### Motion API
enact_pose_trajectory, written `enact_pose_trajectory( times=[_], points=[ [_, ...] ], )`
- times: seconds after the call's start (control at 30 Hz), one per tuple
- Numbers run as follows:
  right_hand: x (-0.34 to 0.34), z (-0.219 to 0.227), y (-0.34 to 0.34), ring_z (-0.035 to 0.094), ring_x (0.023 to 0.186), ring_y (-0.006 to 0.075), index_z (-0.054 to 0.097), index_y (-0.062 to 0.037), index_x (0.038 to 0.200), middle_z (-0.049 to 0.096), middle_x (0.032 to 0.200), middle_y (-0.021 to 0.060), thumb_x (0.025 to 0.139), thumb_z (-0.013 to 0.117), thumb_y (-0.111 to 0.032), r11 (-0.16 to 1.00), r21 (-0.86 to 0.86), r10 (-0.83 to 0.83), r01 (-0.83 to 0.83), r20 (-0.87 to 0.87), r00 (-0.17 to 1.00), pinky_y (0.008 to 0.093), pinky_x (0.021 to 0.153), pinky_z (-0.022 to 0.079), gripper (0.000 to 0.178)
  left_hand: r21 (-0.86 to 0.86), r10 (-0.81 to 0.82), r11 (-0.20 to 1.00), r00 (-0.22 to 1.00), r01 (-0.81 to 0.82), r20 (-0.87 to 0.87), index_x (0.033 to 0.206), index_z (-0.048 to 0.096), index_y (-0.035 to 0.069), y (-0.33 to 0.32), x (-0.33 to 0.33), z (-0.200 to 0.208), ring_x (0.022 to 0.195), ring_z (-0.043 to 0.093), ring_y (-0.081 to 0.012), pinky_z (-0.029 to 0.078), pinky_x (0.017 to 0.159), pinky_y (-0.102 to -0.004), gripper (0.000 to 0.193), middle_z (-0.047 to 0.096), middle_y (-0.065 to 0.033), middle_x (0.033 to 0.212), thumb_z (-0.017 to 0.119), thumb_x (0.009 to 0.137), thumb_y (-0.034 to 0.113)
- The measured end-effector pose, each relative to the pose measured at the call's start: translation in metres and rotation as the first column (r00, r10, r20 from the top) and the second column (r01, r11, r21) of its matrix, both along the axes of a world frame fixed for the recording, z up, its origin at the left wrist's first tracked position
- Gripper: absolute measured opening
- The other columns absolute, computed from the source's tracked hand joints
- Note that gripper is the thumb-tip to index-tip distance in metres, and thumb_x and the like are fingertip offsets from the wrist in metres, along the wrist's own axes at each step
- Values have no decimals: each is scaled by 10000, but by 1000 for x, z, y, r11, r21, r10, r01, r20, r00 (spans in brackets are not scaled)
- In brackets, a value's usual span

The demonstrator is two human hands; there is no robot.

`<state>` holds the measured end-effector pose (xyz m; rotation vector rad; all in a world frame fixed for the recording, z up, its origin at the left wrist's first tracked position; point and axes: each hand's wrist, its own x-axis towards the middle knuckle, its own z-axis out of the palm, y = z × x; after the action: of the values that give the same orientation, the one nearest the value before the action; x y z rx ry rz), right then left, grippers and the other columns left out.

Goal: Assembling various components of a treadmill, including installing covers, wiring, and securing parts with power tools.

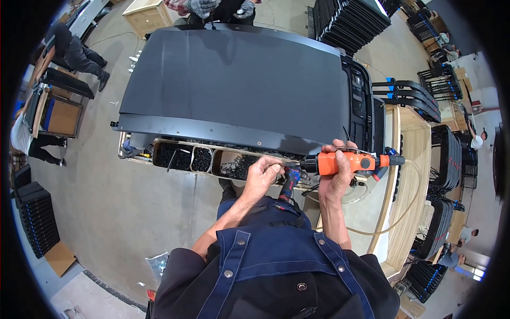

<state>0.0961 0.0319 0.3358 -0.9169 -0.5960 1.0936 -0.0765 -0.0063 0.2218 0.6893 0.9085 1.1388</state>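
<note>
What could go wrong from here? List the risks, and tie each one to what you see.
Pinched fingers: the left hand has its fingertips at the nose of the orange tool, which the right hand grips.
Snagging: the pale hose loops wide beside the right forearm and could catch.
Scratching: the tool sits close to the dark panel's edge and might mark it.

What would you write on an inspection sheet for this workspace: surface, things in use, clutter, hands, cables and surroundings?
Surface: broad dark panel, filling the middle.
Things in use: orange power tool, nose toward the left.
Clutter: bins with small dark parts; blue drill nearby.
Hands: right hand grips the tool; left hand is at its front end, grip unclear.
Cables: pale hose curving at right.
Surroundings: stacked black frames, wooden crate, other people.
</note>
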Motion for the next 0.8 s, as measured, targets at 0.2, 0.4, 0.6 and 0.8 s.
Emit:
enact_pose_trajectory(
  times=[0.2, 0.4, 0.6, 0.8],
  points=[
    [-56, 0, 25, 673, 982, 260, 504, -50, 1242, 651, 1125, 139, 845, 709, -34, 993, 104, 34, -57, 211, 977, 469, 955, 525, 446, -328, 118, 911, 605, 249, 788, 1124, 640, 52, 30, -26, -27, 584, 394, -50, 325, 495, -194, 227, 604, -12, 868, 606, 1015, 248],
    [-103, -5, 45, 688, 958, 239, 513, -18, 1170, 665, 1089, 176, 783, 717, 82, 936, 91, 249, -341, 513, 821, 372, 877, 576, 449, -416, 229, 843, 473, 340, 851, 979, 560, 104, 42, -38, -38, 576, 369, -50, 300, 472, -200, 225, 509, 41, 786, 568, 1030, 323],
    [-123, -9, 66, 683, 926, 197, 587, -43, 1073, 681, 1005, 109, 726, 729, 80, 843, 0, 430, -538, 602, 673, 342, 842, 573, 395, -576, 248, 762, 689, 295, 681, 1077, 591, 21, 36, -49, -38, 674, 552, -130, 456, 578, -262, 252, 606, -37, 860, 579, 1030, 268],
    [-133, 0, 73, 671, 867, 167, 626, -58, 973, 686, 976, 69, 714, 740, 68, 833, -79, 410, -547, 752, 516, 318, 780, 561, 310, -606, 180, 751, 801, 263, 571, 1240, 519, -60, 5, -85, -34, 914, 646, -238, 534, 800, -338, 264, 649, -151, 1066, 450, 1006, 40]
  ],
)
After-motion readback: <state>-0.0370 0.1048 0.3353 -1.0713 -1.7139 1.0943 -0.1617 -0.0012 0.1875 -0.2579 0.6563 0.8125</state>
